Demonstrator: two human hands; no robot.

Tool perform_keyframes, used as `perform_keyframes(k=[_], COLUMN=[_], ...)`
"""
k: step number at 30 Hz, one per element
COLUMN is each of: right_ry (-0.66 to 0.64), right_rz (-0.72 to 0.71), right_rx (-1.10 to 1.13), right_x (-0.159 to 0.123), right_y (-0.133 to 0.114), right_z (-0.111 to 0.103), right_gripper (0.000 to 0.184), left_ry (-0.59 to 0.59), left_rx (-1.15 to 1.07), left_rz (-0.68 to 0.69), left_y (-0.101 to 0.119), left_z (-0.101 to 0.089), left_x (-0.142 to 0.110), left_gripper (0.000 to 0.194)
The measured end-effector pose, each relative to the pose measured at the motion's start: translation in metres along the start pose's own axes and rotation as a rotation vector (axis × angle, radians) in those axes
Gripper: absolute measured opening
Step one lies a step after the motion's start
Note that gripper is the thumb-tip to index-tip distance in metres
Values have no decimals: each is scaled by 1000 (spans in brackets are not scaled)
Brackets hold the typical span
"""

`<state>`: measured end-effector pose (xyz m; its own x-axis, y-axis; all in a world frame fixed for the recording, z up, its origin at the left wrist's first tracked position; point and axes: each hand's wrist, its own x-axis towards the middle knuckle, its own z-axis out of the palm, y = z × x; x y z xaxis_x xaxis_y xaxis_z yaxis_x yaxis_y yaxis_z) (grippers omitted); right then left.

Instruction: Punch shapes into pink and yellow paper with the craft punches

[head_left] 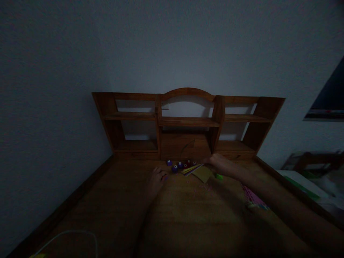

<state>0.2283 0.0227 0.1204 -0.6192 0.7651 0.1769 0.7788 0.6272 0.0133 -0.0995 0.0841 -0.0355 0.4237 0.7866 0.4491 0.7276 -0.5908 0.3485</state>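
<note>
In the dim head view, my left hand (156,181) rests on the wooden desk left of centre, its fingers curled around a small purple and red thing (165,177) whose kind is unclear. My right hand (217,162) reaches in from the right with its fingers closed at the right end of several thin yellow, white and purple strips (192,169). Beneath the strips lies a tan sheet (203,174). Just behind are several small purple spool-like objects (175,169) with white tops, plus dark red ones (189,163). The right fingertips are partly hidden.
A bright green object (219,176) sits below my right wrist. Small pink bits (201,188) are scattered on the desk (172,222). Pink netted material (252,197) lies under my right forearm. A wooden shelf (188,122) stands at the back; a pale cord (77,232) curves at lower left.
</note>
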Motion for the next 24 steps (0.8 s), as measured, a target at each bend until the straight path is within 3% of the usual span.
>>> perform_keyframes(k=[7, 13, 22, 24], right_ry=[39, 17, 17, -20], right_rz=[-77, -193, -165, -179], right_rx=[-176, -221, -305, -319], right_x=[39, 49, 60, 64], right_y=[-14, -20, -22, -26], right_z=[22, 27, 34, 32], right_gripper=[42, 54, 47, 39], left_ry=[21, 50, 72, 79], left_rx=[5, 45, 46, 41], left_rz=[-11, -44, -64, -65], left_y=[1, 1, -5, -3], left_z=[-4, -12, -10, -10], left_x=[-1, -3, -3, -4], left_gripper=[22, 19, 19, 20])
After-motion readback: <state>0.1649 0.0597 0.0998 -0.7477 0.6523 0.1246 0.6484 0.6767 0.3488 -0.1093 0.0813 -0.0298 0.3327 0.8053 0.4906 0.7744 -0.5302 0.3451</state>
